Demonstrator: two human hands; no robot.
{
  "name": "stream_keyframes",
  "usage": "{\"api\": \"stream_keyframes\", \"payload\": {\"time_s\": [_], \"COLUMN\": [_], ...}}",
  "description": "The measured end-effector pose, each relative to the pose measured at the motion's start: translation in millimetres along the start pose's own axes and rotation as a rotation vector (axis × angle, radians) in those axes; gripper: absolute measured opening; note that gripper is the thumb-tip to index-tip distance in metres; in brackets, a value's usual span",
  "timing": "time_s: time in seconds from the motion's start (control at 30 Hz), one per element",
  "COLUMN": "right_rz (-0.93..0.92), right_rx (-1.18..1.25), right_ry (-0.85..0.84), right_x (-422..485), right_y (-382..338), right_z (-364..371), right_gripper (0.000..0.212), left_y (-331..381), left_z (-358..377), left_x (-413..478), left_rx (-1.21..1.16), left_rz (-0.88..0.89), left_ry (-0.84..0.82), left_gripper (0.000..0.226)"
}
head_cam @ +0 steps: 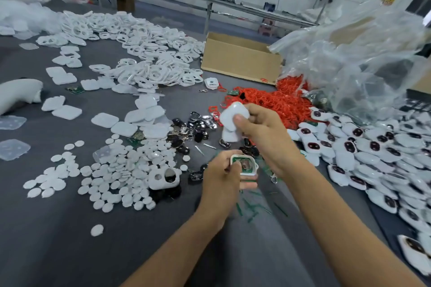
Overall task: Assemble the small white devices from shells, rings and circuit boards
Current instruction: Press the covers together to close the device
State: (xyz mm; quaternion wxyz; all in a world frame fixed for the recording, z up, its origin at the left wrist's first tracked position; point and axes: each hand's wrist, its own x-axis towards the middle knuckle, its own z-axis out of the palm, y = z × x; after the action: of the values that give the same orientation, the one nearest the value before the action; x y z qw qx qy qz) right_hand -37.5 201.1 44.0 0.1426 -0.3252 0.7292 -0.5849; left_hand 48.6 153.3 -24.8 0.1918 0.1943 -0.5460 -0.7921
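The left hand (222, 178) is pinching an open white shell (255, 166) (a green circuit board (245, 166) is sitting inside it) with curled fingers just above the grey table (58, 228); the right hand (265, 133) is gripping a plain white shell cover (232, 115) higher up, its thumb pressing the face, near the red rings (279, 100).

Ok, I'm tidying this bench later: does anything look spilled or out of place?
Green slivers lie scattered on the mat near the left hand, like offcuts. One white disc lies alone, well apart from the disc pile.
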Motion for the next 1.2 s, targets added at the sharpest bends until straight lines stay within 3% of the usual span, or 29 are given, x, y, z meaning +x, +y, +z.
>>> {"api": "stream_keyframes", "payload": {"time_s": [0.13, 0.27, 0.43, 0.57, 0.67, 0.8, 0.9, 1.2], "right_rz": [0.068, 0.157, 0.048, 0.055, 0.085, 0.09, 0.078, 0.041], "right_rx": [-0.096, -0.044, -0.019, 0.164, 0.313, 0.384, 0.358, 0.097], "right_ry": [0.228, 0.234, 0.345, 0.318, 0.266, 0.21, 0.202, 0.13], "right_x": [-36.6, -51.3, -47.7, -53.2, -55.2, -57.9, -58.0, -58.4], "right_y": [45.4, 69.8, 63.6, 59.6, 56.3, 53.4, 55.3, 57.7], "right_z": [-51.1, -63.0, -69.0, -68.8, -61.8, -49.0, -44.1, -34.3], "right_gripper": [0.021, 0.024, 0.016, 0.022, 0.011, 0.021, 0.013, 0.023], "left_y": [1.1, 1.3, 1.6, 0.4, 0.2, -0.2, -0.2, 1.5], "left_z": [-1.4, -0.3, -1.2, -2.3, -3.1, -3.9, -3.6, -5.6], "left_x": [-1.8, -4.1, -2.3, -1.5, -0.9, -0.5, -0.4, -0.3], "left_rx": [-0.04, 0.034, 0.03, 0.021, -0.008, -0.036, -0.039, -0.07], "left_rz": [-0.014, -0.001, -0.017, -0.023, -0.032, -0.041, -0.042, -0.047], "left_ry": [0.023, 0.019, 0.026, 0.006, 0.009, 0.004, 0.001, -0.019], "left_gripper": [0.022, 0.023, 0.024, 0.024, 0.023, 0.022, 0.022, 0.023]}}
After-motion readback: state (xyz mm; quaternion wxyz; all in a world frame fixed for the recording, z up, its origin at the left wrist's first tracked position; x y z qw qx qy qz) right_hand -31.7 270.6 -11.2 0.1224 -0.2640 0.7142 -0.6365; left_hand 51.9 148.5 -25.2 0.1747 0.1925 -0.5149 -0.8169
